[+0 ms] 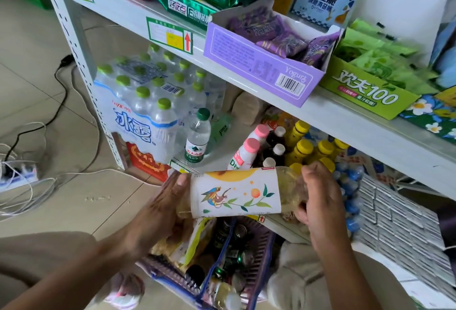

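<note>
- I hold the tea bottle (234, 193) horizontal in the air, above the purple basket (261, 248) and just in front of the lower shelf (278, 226). It touches neither.
- My left hand (170, 201) grips the base end, thumb on top and fingers curled beneath.
- My right hand (318, 193) wraps the neck end, fingers closed round the clear plastic. The cap is hidden behind this hand, so I cannot tell whether it is tight.
- Step in hand, as I judge it: stock this bottle on the lower shelf among the upright drinks.
- Turn the bottle upright before moving in. The right hand guides the neck upward while the left hand bears the base.
- Choose the gap first. The yellow-capped bottles (304, 148) stand packed close. The space between the green-capped water bottle (198, 134) and the pink-capped bottles (251, 146) looks more open.
- Keep the neck below the edge of the upper shelf (345, 117) on entry.
- Set the base flat with the label facing outward, and loosen the grip only once the bottle stands unaided.
- Hazard: a sideways nudge could topple neighbouring bottles, so lower it straight down.
</note>
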### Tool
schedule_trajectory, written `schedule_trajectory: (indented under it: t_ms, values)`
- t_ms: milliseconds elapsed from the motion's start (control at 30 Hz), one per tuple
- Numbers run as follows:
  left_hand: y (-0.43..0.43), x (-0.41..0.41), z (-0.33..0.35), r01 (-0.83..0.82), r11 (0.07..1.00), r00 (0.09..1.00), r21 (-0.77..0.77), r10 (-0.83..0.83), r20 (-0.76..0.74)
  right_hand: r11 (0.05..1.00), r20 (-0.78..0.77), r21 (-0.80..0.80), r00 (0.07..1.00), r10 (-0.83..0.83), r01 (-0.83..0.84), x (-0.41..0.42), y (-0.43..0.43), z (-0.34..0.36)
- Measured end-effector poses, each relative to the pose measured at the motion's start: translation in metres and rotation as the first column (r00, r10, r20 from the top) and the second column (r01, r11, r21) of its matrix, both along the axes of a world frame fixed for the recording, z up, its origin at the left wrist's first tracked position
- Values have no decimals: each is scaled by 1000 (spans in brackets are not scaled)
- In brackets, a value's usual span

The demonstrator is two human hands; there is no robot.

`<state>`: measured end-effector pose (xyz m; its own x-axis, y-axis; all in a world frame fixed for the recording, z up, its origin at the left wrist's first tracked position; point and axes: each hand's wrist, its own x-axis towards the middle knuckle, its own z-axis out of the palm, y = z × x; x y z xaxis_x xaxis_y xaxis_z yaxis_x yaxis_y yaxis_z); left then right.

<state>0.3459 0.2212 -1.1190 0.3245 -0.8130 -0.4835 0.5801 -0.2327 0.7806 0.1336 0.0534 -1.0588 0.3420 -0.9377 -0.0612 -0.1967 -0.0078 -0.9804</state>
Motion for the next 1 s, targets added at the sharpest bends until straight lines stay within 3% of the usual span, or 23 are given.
schedule_trajectory:
  t_ms: [33, 100, 200, 367, 533, 633, 767, 900, 1000]
  values:
    - [1, -6, -11, -10, 1000, 977, -12, 12, 213, 999, -4, -48, 1000, 17, -17, 2, 4, 3]
    - [3, -6, -14, 22, 999, 996, 33, -25, 80, 994, 33, -103, 998, 48, -44, 7, 11, 8]
    - [2, -9, -8, 31, 988, 994, 152, -46, 95, 993, 178, -59, 978, 109, -100, 10, 15, 11]
    - [3, -13, -11, 65, 989, 997, 134, -70, 31, 984, 287, 17, 944, 163, -175, 10, 9, 15]
    - [0, -23, -17, 107, 978, 985, 177, -80, -152, 950, 306, -21, 903, 302, -311, 4, 7, 17]
    - [-2, -27, -26, 115, 977, 970, 181, -71, -232, 935, 156, -127, 925, 348, -330, 5, 10, 18]
    - [-7, -26, -31, 135, 966, 976, 222, -92, -197, 926, -19, -239, 955, 297, -293, 7, 11, 13]
    - [-11, -32, -36, 250, 932, 966, 262, -224, -125, 893, -108, -313, 947, 304, -323, 3, 12, 11]
    - [-14, -36, -43, 352, 867, 932, 352, -359, -49, 829, -295, -416, 918, 265, -373, 1, 11, 4]
